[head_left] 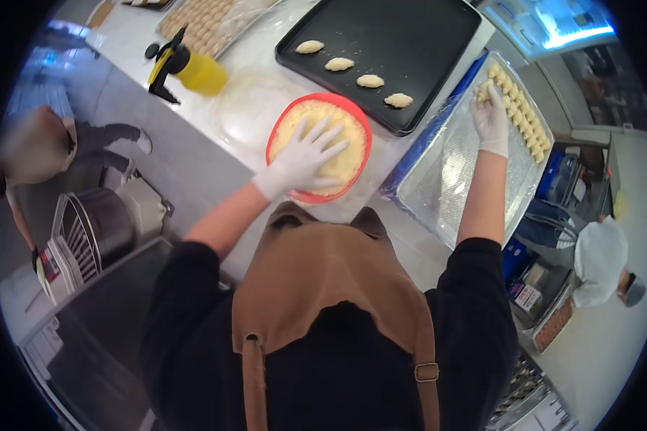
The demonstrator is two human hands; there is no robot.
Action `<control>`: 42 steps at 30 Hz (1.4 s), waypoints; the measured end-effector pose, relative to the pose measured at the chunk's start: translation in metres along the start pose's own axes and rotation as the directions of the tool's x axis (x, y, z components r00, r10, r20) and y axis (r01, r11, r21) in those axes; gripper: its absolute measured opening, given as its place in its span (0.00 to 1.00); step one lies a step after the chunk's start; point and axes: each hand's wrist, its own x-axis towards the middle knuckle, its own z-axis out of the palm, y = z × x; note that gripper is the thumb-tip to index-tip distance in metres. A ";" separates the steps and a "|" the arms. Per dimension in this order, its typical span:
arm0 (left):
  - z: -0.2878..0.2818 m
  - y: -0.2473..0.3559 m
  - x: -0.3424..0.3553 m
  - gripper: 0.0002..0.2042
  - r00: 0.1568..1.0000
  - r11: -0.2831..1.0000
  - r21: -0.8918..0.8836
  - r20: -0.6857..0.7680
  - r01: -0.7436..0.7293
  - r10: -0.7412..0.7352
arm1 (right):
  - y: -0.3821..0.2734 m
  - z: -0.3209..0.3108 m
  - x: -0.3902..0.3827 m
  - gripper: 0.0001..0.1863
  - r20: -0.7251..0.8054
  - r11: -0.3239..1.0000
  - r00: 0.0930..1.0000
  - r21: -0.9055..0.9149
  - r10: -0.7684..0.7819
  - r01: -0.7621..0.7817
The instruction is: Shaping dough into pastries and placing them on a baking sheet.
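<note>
My left hand (305,159), in a white glove, lies palm down with fingers spread over a red bowl (369,133). Pale yellow crumbs or shreds (316,115) fill that bowl. On the right, my gloved right hand (491,123) reaches over a perforated metal tray (446,161), its fingers closed on a small dough piece (484,91). Beside it, rows of shaped dough pieces (521,115) line the tray's far right side. Beyond the bowl is a black baking tray (388,36) with several crumb-coated dough pieces (370,81) in a row.
A yellow spray bottle (203,74) stands left of the black tray. Behind it, a tray of round dough balls (198,25) is partly under plastic. A person (39,147) is at the left near a mixer (97,223); another person (600,262) is at the right by stacked trays.
</note>
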 end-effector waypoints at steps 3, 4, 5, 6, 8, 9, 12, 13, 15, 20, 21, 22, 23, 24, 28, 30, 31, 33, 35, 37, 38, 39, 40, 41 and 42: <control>0.004 -0.015 0.024 0.35 0.989 0.990 -0.029 -0.050 -0.142 0.140 | 0.031 0.050 -0.065 0.17 0.233 0.967 0.944 0.041 0.235 -0.251; 0.004 -0.017 0.031 0.34 0.991 0.991 -0.032 -0.027 -0.130 0.129 | 0.037 0.069 -0.090 0.18 0.223 0.957 0.934 0.011 0.279 -0.289; 0.004 -0.019 0.038 0.32 0.991 0.991 -0.036 0.000 -0.130 0.130 | 0.045 0.073 -0.104 0.18 0.218 0.959 0.936 0.005 0.276 -0.285; 0.003 -0.019 0.040 0.31 0.991 0.991 -0.039 0.028 -0.128 0.129 | 0.053 0.075 -0.116 0.19 0.310 0.949 0.898 -0.067 0.313 -0.307; -0.003 -0.020 0.033 0.29 0.990 0.991 -0.043 0.053 -0.128 0.130 | 0.069 0.090 -0.142 0.20 0.405 0.920 0.826 -0.149 0.392 -0.363; -0.006 -0.020 0.027 0.27 0.990 0.990 -0.088 0.086 -0.108 0.116 | 0.076 0.101 -0.159 0.21 0.413 0.901 0.802 -0.159 0.431 -0.403; -0.016 -0.017 0.007 0.20 0.979 0.975 -0.221 0.187 -0.034 0.076 | 0.097 0.138 -0.212 0.20 0.332 0.881 0.869 -0.425 0.367 -0.209; -0.020 -0.015 0.001 0.20 0.980 0.974 -0.224 0.184 -0.034 0.076 | 0.103 0.152 -0.228 0.20 0.305 0.808 0.896 -0.581 0.322 -0.092; -0.027 -0.010 -0.006 0.17 0.963 0.839 -0.542 -0.196 0.049 -0.183 | 0.123 0.168 -0.248 0.19 0.285 0.692 0.922 -0.722 0.263 0.026; -0.018 -0.001 -0.020 0.14 0.748 0.592 -0.806 -0.403 -0.017 -0.527 | 0.188 0.161 -0.280 0.21 0.622 0.160 0.781 -0.766 -0.055 0.622; -0.015 -0.002 -0.024 0.14 0.760 0.591 -0.806 -0.390 -0.009 -0.520 | 0.194 0.158 -0.287 0.25 0.726 -0.011 0.687 -0.687 -0.003 0.726; -0.012 -0.003 -0.027 0.14 0.772 0.591 -0.807 -0.376 -0.002 -0.512 | 0.197 0.154 -0.294 0.28 0.807 -0.173 0.586 -0.569 0.071 0.804; -0.012 -0.003 -0.029 0.14 0.763 0.588 -0.809 -0.380 0.000 -0.523 | 0.198 0.151 -0.298 0.28 0.812 -0.173 0.578 -0.559 0.082 0.811; -0.012 -0.004 -0.030 0.14 0.761 0.567 -0.823 -0.361 0.011 -0.539 | 0.197 0.146 -0.300 0.30 0.832 -0.218 0.550 -0.526 0.066 0.822; -0.012 -0.002 -0.032 0.14 0.770 0.497 -0.867 -0.292 0.037 -0.568 | 0.192 0.136 -0.307 0.35 0.879 -0.357 0.476 -0.441 0.014 0.824; -0.009 -0.001 -0.031 0.13 0.720 0.459 -0.887 -0.290 0.045 -0.630 | 0.202 0.151 -0.297 0.36 0.864 -0.323 0.503 -0.472 0.014 0.820; -0.007 0.000 -0.030 0.12 0.694 0.441 -0.896 -0.288 0.047 -0.660 | 0.205 0.157 -0.291 0.37 0.857 -0.307 0.515 -0.487 0.013 0.818; -0.007 0.002 -0.027 0.12 0.668 0.424 -0.904 -0.288 0.046 -0.687 | 0.204 0.157 -0.289 0.38 0.850 -0.291 0.526 -0.501 0.010 0.815; -0.010 0.006 -0.028 0.12 0.676 0.449 -0.887 -0.263 0.111 -0.688 | 0.199 0.145 -0.297 0.37 0.867 -0.295 0.497 -0.469 0.024 0.832; -0.015 0.010 -0.030 0.12 0.683 0.471 -0.864 -0.236 0.178 -0.691 | 0.197 0.132 -0.303 0.37 0.883 -0.294 0.469 -0.438 0.038 0.849; -0.017 0.011 -0.030 0.12 0.679 0.473 -0.862 -0.238 0.181 -0.694 | 0.196 0.126 -0.301 0.37 0.885 -0.291 0.465 -0.435 0.040 0.852; -0.020 0.013 -0.029 0.12 0.668 0.462 -0.866 -0.230 0.190 -0.708 | 0.196 0.119 -0.299 0.37 0.878 -0.289 0.479 -0.454 0.018 0.843; -0.023 0.014 -0.028 0.13 0.660 0.450 -0.870 -0.220 0.200 -0.718 | 0.196 0.113 -0.298 0.36 0.868 -0.287 0.497 -0.478 -0.007 0.830; -0.025 0.015 -0.028 0.13 0.653 0.439 -0.874 -0.209 0.210 -0.728 | 0.197 0.107 -0.297 0.36 0.857 -0.284 0.515 -0.502 -0.032 0.817; -0.026 0.015 -0.028 0.13 0.646 0.428 -0.877 -0.198 0.219 -0.737 | 0.199 0.103 -0.297 0.36 0.844 -0.280 0.533 -0.526 -0.058 0.803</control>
